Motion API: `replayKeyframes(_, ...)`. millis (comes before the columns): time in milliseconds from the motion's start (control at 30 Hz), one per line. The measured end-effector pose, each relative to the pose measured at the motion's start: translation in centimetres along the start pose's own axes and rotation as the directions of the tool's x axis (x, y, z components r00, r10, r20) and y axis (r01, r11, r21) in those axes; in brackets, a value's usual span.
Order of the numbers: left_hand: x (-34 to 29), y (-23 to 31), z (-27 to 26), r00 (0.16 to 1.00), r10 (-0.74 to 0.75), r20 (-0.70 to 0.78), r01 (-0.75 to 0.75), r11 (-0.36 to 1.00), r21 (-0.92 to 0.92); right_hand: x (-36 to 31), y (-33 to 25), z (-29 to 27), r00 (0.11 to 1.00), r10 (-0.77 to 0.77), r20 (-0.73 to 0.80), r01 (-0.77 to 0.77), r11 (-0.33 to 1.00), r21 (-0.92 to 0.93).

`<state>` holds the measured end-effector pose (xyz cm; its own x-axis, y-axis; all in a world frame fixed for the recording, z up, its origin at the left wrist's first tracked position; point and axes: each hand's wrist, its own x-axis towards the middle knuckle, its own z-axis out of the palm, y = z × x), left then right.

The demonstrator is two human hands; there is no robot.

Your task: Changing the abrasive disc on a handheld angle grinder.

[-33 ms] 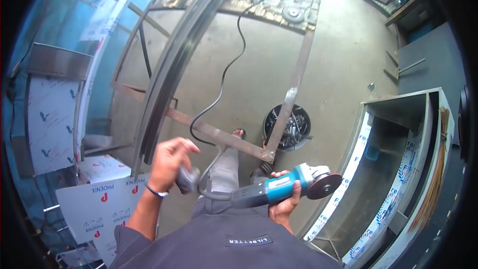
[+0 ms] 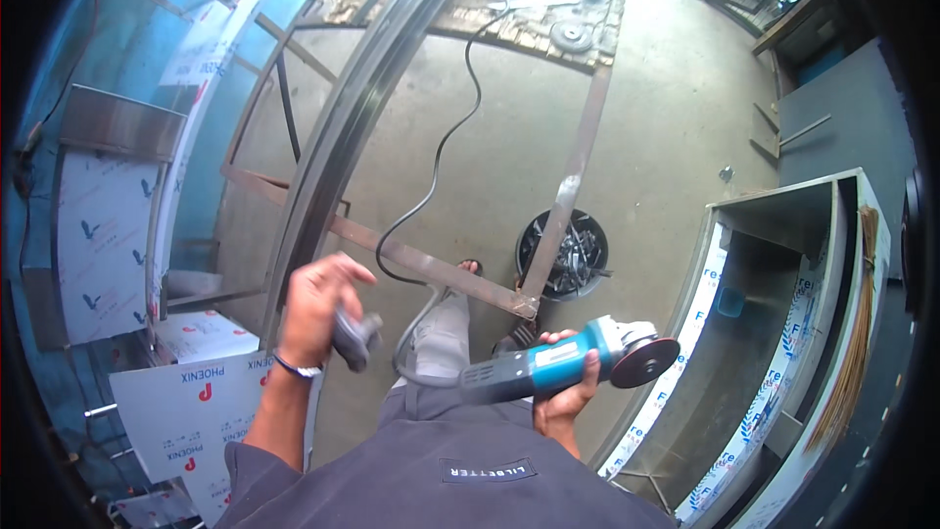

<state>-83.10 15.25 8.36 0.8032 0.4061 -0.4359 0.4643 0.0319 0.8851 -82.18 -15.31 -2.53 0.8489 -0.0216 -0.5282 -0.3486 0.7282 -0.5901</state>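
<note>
My right hand (image 2: 566, 400) is wrapped around the body of a teal and black angle grinder (image 2: 548, 366), held level in front of my waist. Its round reddish disc (image 2: 644, 362) points right, towards the metal cabinet. From the grinder's rear end a grey cord (image 2: 403, 348) loops up past my knee. A black cord (image 2: 437, 165) runs away to the far bench. On the left, my left hand (image 2: 318, 302) is raised with its fingers curled. A small dark grey object (image 2: 354, 341) hangs at its palm side; its kind is unclear.
Ahead stands a rusty metal frame (image 2: 431, 263) with long steel profiles (image 2: 338, 142) along its left side. A round black tub (image 2: 573, 255) of metal offcuts sits under its corner. At right is an open metal cabinet (image 2: 759, 323); film-covered sheets (image 2: 211, 402) stand at left.
The grinder and my right hand have shifted slightly right. My left hand has moved a little left and up, and the grey object beside it has tilted.
</note>
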Motion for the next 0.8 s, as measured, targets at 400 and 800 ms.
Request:
replayKeyframes(400, 23.2, 11.0, -6.2, 0.957, 0.276, -0.085, -0.280, 0.812, -0.511, -2.2, -14.4, 5.6, 0.875, -0.482, -0.048, 0.452, 0.775, 0.442)
replayKeyframes(800, 61.7, 15.9, -0.7, 0.788, 0.562, -0.251, -0.460, 0.809, 0.367, -13.0, -13.0, 7.8, 0.626, -0.648, -0.434, 0.778, 0.556, 0.292)
